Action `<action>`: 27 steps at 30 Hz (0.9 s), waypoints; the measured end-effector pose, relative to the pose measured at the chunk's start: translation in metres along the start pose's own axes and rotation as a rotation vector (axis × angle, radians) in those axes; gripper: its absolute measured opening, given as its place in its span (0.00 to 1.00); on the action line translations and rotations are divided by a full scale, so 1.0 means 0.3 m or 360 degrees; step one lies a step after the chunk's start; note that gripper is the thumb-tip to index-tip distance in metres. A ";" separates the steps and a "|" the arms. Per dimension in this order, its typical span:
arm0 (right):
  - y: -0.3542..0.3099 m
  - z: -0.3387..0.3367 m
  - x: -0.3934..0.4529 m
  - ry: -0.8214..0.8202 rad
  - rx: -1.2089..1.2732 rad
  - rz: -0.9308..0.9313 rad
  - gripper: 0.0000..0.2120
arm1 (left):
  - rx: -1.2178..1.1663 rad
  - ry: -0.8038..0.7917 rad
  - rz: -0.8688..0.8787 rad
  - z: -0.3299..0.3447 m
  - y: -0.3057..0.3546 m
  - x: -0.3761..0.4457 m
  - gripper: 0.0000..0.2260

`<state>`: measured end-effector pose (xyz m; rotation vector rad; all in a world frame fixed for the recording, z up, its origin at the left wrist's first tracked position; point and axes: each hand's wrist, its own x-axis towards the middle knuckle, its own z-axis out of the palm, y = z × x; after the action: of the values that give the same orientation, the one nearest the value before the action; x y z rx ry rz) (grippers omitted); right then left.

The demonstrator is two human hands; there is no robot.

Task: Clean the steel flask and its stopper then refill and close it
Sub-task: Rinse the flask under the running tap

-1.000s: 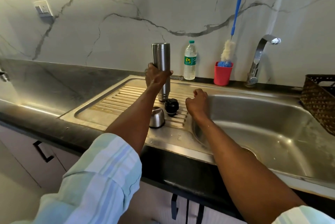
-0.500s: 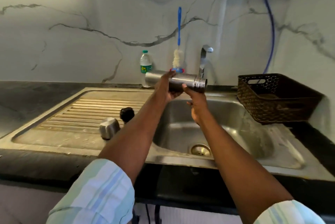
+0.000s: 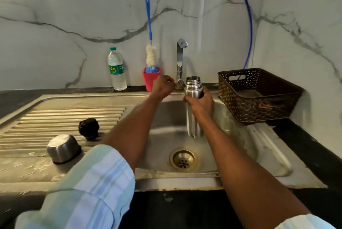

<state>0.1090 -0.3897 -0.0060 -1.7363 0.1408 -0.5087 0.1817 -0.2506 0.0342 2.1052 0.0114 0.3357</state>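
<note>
head view: at centre frame our right hand (image 3: 200,103) grasps the flask (image 3: 192,106) upright over the sink (image 3: 240,154); our left hand (image 3: 162,86) curls at the tap (image 3: 179,62) base, grip unclear. stopper (image 3: 88,128) and cap (image 3: 63,148) wait lower left, so we judge rinsing is barely begun; refilling and closing remain.

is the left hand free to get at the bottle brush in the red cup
Probably yes: the left hand is at the tap's base beside the red cup, and the brush handle stands clear above.
</note>
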 end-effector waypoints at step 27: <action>0.066 0.040 0.006 -0.0211 -0.0129 0.0049 0.24 | -0.0971 0.0159 -0.0487 0.115 -0.018 0.169 0.08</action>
<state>0.1192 -0.3841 -0.0263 -1.8386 0.0947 -0.3681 0.2395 -0.2693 0.0243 1.4540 0.2561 0.2219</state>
